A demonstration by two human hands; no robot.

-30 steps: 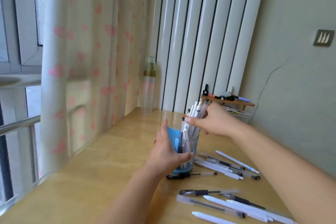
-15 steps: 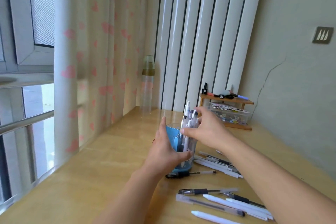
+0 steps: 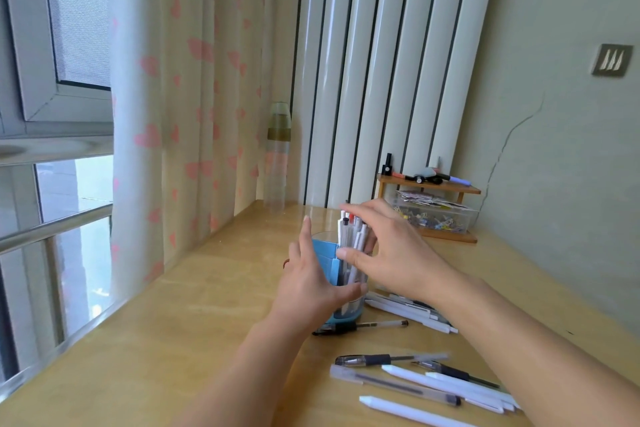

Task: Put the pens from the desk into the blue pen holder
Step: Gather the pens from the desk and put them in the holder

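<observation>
The blue pen holder [image 3: 325, 260] stands on the wooden desk [image 3: 207, 322] with several white pens [image 3: 349, 236] upright in it. My left hand [image 3: 308, 284] grips the holder from the left, thumb wrapped round its front. My right hand [image 3: 391, 253] hovers at the tops of those pens with fingers spread and straight, holding nothing. A clear pen with a black grip [image 3: 370, 325] lies at the holder's base. Several white pens [image 3: 408, 312] lie to its right, partly under my right forearm. More pens [image 3: 415, 381] lie near the front edge.
A tall clear bottle [image 3: 277, 163] stands at the back by the pink-heart curtain [image 3: 180, 114]. A small wooden shelf [image 3: 429, 184] with a clear box of bits [image 3: 436, 215] under it sits at the back right, against the wall. The desk's left edge runs along the window.
My right hand has lowered the bunch of pens into the holder and spread its fingers off them. My left hand has stayed on the holder.
</observation>
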